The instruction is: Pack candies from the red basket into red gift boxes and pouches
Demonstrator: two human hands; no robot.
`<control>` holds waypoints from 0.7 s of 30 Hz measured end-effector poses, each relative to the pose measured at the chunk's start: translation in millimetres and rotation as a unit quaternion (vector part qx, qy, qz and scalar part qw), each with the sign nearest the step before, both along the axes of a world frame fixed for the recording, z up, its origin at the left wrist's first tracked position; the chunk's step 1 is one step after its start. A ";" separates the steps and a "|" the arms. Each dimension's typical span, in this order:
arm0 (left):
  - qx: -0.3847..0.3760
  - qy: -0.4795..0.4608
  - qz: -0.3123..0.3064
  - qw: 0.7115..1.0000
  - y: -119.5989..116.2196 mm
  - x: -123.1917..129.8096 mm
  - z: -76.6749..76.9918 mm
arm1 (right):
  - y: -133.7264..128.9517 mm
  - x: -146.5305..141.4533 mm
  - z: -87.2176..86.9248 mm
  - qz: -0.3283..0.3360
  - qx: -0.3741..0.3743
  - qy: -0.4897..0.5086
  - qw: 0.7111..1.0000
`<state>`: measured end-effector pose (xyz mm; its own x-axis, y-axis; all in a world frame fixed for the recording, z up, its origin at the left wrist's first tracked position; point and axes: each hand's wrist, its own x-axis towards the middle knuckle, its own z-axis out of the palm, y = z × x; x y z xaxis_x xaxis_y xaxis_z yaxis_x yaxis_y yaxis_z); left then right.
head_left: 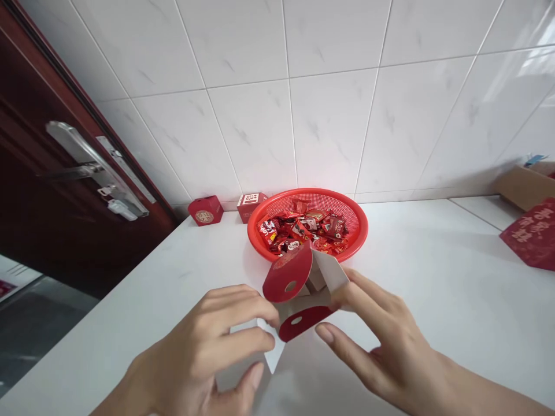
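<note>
A red paper candy box (286, 277) with a pale inside is held up in front of me, its top open and flaps spread. Its two rounded red flaps each have a round hole, and a white side flap (272, 346) sticks out toward me. My left hand (212, 341) has its fingertips on that flap, with the thumb lower and apart. At the box's right wall, my right hand (381, 329) grips with curled fingers, the thumb near the front edge. Just behind is a red plastic basket (361, 231) of wrapped candies (303, 228).
Two small red boxes, one rounded (206, 211) and one with a white label (251, 205), stand left of the basket by the tiled wall. A cardboard box (520, 185) and a flat red box (533, 237) lie at right on the white table (416, 254). A dark door (52, 231) is at left.
</note>
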<state>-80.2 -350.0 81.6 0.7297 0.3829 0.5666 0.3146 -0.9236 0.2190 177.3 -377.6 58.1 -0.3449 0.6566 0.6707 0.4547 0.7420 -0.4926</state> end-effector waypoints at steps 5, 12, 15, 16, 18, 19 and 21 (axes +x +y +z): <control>-0.014 -0.016 0.032 0.999 -12.3 3.9 -5.9 | -12.5 2.6 -8.5 -0.050 0.027 -0.023 0.998; -0.022 -0.060 0.112 0.992 -28.5 12.8 -4.2 | -20.6 4.7 -10.4 -0.090 0.053 -0.023 0.994; -0.065 -0.052 0.136 0.987 -30.2 14.6 -6.3 | -23.0 3.9 -12.4 -0.070 -0.005 -0.025 0.997; -0.078 -0.041 0.146 0.985 -30.4 14.6 -7.6 | -23.6 3.5 -14.3 -0.065 -0.022 -0.029 0.997; -0.092 -0.008 0.175 0.980 -30.3 14.0 -11.0 | -23.9 3.1 -19.1 -0.059 -0.040 -0.045 0.996; -0.095 0.016 0.189 0.977 -29.8 13.7 -12.9 | -23.6 3.2 -21.5 -0.059 -0.045 -0.060 0.995; -0.093 0.076 0.210 0.970 -28.4 13.2 -17.0 | -22.1 3.5 -25.2 -0.061 -0.044 -0.102 0.992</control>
<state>-67.0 -378.3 64.6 0.5566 0.7503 0.3566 0.6966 -0.6555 0.2918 180.8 -399.7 32.9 -0.3808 0.7554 0.5332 0.6357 0.6326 -0.4423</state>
